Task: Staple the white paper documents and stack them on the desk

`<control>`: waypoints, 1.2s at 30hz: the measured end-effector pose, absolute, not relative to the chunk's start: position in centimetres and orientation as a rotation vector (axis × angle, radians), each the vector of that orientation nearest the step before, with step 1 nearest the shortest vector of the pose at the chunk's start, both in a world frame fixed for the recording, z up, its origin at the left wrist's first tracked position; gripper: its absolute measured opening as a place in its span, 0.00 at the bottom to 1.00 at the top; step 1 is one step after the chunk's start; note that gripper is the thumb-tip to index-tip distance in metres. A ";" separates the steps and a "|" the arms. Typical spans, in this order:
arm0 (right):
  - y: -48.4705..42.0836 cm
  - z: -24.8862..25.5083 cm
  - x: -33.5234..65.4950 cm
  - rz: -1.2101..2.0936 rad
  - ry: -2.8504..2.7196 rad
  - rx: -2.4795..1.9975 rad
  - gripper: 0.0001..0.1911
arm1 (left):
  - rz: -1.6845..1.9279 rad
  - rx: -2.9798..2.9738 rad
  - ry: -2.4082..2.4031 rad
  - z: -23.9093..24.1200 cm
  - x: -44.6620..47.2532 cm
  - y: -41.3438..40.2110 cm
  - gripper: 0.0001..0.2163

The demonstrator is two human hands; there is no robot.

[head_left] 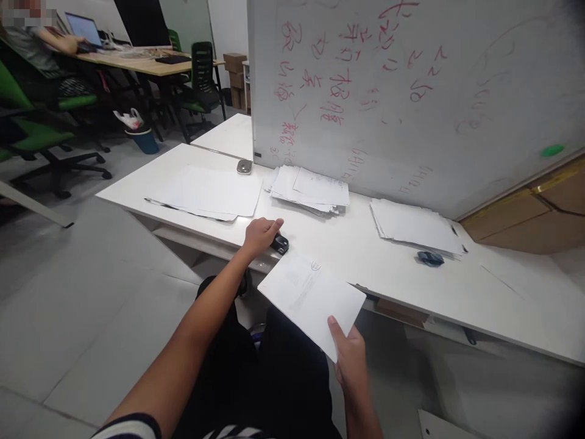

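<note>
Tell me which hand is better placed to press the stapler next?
Probably the person's own left hand: it is on the stapler. The right hand is farther off and holds the paper by its near end, so it seems better placed for guiding that.

The whiteboard (pixel 402 116), covered in red handwriting (pixel 342 91), stands behind the white table (pixel 512 286), with a round green magnet (pixel 553 150) low on the whiteboard's right part. Below the whiteboard's right end is a large cardboard box (pixel 512 228) with yellow tape. Near the whiteboard's lower left corner lies a small rounded grey case (pixel 244 166); in front of the whiteboard's right half sits a dark blue object (pixel 430 259), too small to name. Just left of the whiteboard, farther back, cardboard boxes (pixel 236 76) are stacked. Well left of it come a black mesh chair (pixel 203 76), a blue bin (pixel 145 141) with a plastic bag (pixel 130 119) at its top, and a wood-topped desk (pixel 107 59) bearing a dark monitor (pixel 144 21) and a laptop (pixel 85 29). Farthest left from the whiteboard, a person (pixel 34 49) sits at that desk, near a green chair (pixel 34 134).
</note>
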State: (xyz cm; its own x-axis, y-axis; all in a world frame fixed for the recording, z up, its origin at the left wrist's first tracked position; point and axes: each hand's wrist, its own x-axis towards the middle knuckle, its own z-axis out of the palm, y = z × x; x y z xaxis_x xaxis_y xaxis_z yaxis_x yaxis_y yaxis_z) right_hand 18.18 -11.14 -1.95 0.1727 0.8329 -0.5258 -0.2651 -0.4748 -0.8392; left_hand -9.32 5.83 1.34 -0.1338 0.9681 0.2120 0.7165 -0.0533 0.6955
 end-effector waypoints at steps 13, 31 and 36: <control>-11.1 -1.6 15.6 1.530 -0.639 -1.390 0.32 | 0.805 1.756 1.781 3.4 -9.8 6.3 0.31; -12.6 -4.8 13.6 1.355 -0.801 -1.259 0.27 | 0.242 1.924 1.869 6.2 -7.8 9.8 0.11; -13.1 -6.8 13.2 1.283 -0.779 -1.311 0.24 | 0.318 2.096 1.822 5.3 -5.2 10.8 0.25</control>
